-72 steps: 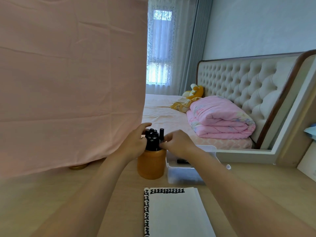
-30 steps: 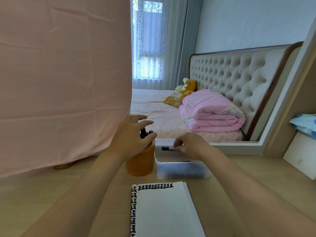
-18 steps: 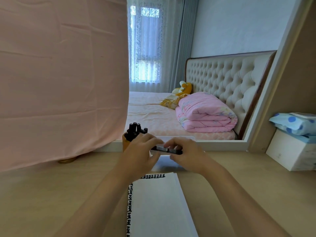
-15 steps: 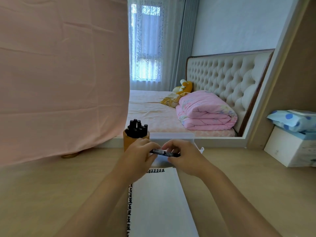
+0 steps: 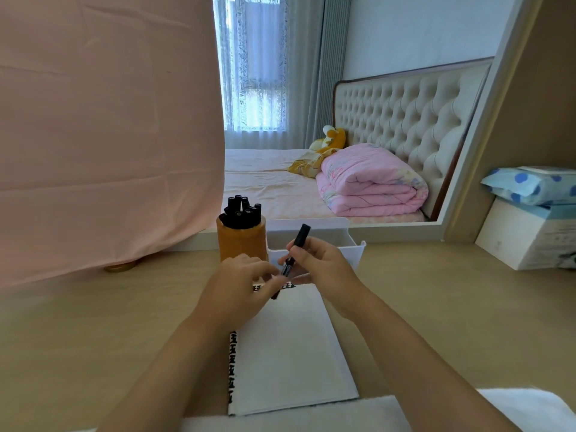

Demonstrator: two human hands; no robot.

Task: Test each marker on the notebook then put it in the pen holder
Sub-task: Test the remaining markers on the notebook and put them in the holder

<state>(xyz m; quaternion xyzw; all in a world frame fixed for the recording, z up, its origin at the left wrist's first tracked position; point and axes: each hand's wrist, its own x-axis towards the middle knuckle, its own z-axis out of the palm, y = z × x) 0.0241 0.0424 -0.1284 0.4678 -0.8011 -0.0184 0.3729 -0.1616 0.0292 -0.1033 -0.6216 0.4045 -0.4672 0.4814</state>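
A black marker (image 5: 295, 251) stands tilted above the top edge of the white notebook (image 5: 290, 350). My right hand (image 5: 321, 269) grips its barrel. My left hand (image 5: 240, 285) pinches its lower end, the cap end, just over the page. The orange pen holder (image 5: 241, 241) stands behind my left hand with several black markers (image 5: 241, 211) upright in it. A white plastic bin (image 5: 314, 238) sits to the holder's right, behind my right hand.
A pink cloth (image 5: 106, 126) hangs over the desk's left rear. A mirror frame (image 5: 467, 157) runs along the back and right. A white box (image 5: 526, 238) with a blue dotted pack (image 5: 530, 183) stands at the right. White fabric (image 5: 296, 413) lies at the near edge.
My right hand took a marker out of the white bin, and my left hand left the holder to join it. The marker has turned from level to nearly upright over the notebook.
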